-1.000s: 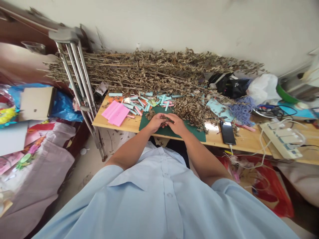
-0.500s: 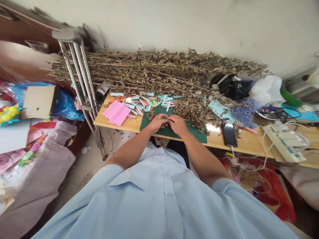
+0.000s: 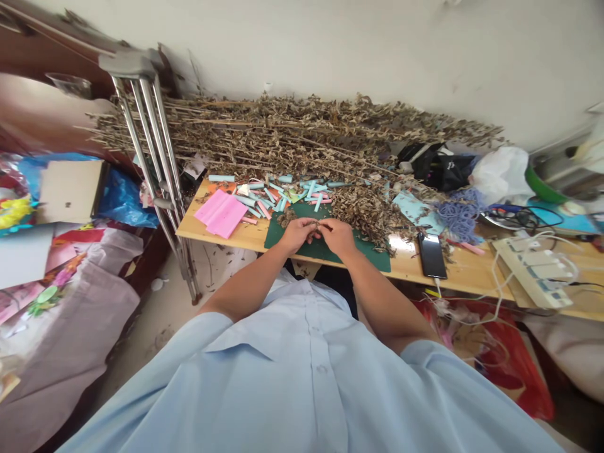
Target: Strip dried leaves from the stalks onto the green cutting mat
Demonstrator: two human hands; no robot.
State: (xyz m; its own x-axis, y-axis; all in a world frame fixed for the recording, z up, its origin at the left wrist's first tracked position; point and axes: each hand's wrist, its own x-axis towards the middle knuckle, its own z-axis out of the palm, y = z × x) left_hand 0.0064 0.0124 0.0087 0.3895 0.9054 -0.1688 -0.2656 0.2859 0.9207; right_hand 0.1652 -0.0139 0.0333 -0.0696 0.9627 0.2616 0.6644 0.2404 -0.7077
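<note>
Over the green mat (image 3: 330,253), my left hand (image 3: 298,234) and my right hand (image 3: 338,236) meet with their fingertips together. Both are closed in a pinch on a small brown bit (image 3: 318,225) that looks like dried leaf; the fingers hide most of it. Just beyond the left hand lies a small clump of crumbled dried leaf (image 3: 286,218). A larger heap of dried leaves (image 3: 361,211) spreads over the mat's right side, close to the right hand.
Rolled blue and pink paper tubes (image 3: 283,195) and pink paper sheets (image 3: 221,214) lie left on the wooden table (image 3: 250,237). Long dried plant stalks (image 3: 283,129) line the wall. A phone (image 3: 431,255) and power strip (image 3: 533,270) sit right. Crutches (image 3: 155,138) stand at left.
The fingers of my right hand have shifted slightly at the pinch, and a little more of the brown bit shows. Both hands stay over the mat.
</note>
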